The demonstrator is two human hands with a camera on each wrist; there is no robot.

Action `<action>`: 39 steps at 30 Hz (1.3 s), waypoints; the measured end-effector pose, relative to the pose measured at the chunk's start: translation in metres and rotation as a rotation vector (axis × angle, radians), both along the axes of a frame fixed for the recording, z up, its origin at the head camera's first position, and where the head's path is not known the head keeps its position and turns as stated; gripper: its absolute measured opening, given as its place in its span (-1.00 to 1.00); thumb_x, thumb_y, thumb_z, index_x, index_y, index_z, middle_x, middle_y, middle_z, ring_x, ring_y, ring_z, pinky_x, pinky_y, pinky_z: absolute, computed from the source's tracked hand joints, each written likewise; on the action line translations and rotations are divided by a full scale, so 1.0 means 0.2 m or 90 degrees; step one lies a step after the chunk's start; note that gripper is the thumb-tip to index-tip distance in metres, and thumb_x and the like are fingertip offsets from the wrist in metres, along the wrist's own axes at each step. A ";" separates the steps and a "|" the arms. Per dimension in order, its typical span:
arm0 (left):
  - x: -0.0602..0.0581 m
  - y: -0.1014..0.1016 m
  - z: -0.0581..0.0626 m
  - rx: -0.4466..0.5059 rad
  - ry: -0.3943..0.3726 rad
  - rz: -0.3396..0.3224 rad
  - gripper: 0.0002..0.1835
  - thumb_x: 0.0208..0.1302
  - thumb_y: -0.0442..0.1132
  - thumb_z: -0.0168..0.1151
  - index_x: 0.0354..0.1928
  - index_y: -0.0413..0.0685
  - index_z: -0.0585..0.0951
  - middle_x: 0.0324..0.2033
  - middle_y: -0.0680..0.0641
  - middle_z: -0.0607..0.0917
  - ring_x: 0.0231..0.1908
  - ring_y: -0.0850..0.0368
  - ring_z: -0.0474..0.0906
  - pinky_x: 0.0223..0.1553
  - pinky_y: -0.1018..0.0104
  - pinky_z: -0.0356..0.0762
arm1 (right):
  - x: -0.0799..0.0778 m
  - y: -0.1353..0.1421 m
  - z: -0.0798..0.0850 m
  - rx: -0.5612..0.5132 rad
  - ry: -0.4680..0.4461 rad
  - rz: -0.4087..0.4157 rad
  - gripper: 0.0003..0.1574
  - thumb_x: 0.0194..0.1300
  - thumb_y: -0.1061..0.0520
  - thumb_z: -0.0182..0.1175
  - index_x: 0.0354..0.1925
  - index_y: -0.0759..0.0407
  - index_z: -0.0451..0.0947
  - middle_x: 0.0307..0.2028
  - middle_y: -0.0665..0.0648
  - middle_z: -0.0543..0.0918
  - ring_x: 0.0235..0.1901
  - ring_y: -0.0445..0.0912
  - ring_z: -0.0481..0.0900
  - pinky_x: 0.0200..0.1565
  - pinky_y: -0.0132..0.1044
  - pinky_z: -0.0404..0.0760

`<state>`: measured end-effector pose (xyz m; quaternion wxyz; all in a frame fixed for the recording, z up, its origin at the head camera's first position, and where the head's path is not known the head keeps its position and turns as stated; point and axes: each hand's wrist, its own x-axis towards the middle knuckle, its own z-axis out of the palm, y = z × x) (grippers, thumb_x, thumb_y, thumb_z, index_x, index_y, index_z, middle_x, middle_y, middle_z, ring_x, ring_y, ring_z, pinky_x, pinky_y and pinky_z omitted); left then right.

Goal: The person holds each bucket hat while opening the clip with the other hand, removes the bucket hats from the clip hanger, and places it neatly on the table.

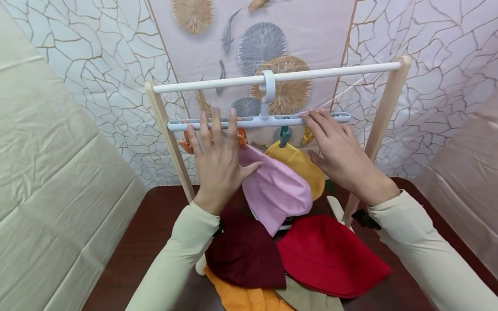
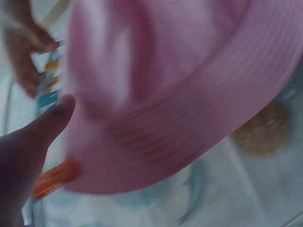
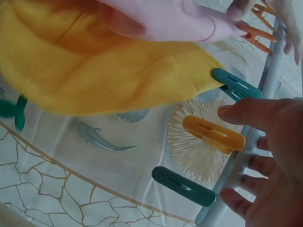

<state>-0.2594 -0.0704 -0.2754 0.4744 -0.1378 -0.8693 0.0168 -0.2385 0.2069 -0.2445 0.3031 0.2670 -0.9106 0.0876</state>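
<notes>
A pale blue clip hanger [image 1: 285, 121] hangs by its hook from a white rod. A pink bucket hat [image 1: 278, 185] dangles from an orange clip [image 1: 242, 139], and behind it a yellow hat [image 1: 311, 170] from a green clip [image 1: 285, 137]. My left hand [image 1: 218, 168], fingers straight and spread, overlaps the hanger's left half; its thumb points toward the pink hat. On the right half, my right hand [image 1: 338, 151] lays its extended fingers at the bar. Near its thumb in the right wrist view are a yellow clip [image 3: 213, 134] and a dark green clip [image 3: 183, 186], both holding nothing.
The white rod [image 1: 334, 72] spans a wooden stand with a left post [image 1: 167, 134] and a right post [image 1: 383, 112]. Below, a maroon hat [image 1: 249, 255], a red hat [image 1: 330, 255], an orange cloth item [image 1: 245, 298] and a beige one [image 1: 311, 298] pile on the dark table [image 1: 132, 259].
</notes>
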 end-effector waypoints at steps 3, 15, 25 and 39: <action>-0.06 0.04 -0.05 0.012 0.042 0.001 0.47 -0.21 0.58 0.34 0.58 0.01 -0.18 0.47 -0.22 0.02 0.50 -0.32 -0.19 0.44 -0.28 -0.37 | 0.01 0.01 -0.02 -0.018 0.009 0.009 0.07 0.17 0.22 0.40 0.52 0.17 0.08 0.50 0.30 0.11 0.52 0.20 -0.08 0.21 0.33 0.24; -0.20 0.02 -0.11 0.022 0.093 -0.010 0.20 0.01 0.02 0.51 0.57 0.03 -0.07 0.36 -0.23 0.17 0.45 -0.29 -0.07 0.45 -0.26 -0.26 | 0.06 -0.12 -0.29 -0.165 0.138 0.102 -0.60 0.30 0.21 0.24 0.08 0.35 0.55 0.00 0.27 0.59 0.02 0.11 0.55 0.04 -0.03 0.58; -0.12 -0.07 -0.08 -0.004 0.032 -0.119 -0.08 0.18 -0.33 0.23 0.56 0.07 0.05 0.41 -0.29 0.21 0.47 -0.27 0.03 0.46 -0.21 -0.12 | 0.03 -0.15 -0.43 -0.248 -0.025 -0.067 -0.59 0.43 0.00 0.20 0.12 0.20 0.52 -0.36 0.19 0.65 -0.46 0.07 0.58 -0.47 -0.04 0.53; 0.15 0.21 -0.04 0.363 -0.291 -0.526 -0.49 0.46 -0.04 0.09 0.33 -0.16 0.45 0.17 -0.11 0.60 0.20 0.10 0.51 0.23 0.15 0.45 | 0.15 -0.20 -0.43 -0.320 -0.164 0.089 -0.48 0.45 0.09 0.16 0.30 0.21 0.47 -0.48 0.03 0.62 -0.51 -0.18 0.47 -0.41 -0.27 0.47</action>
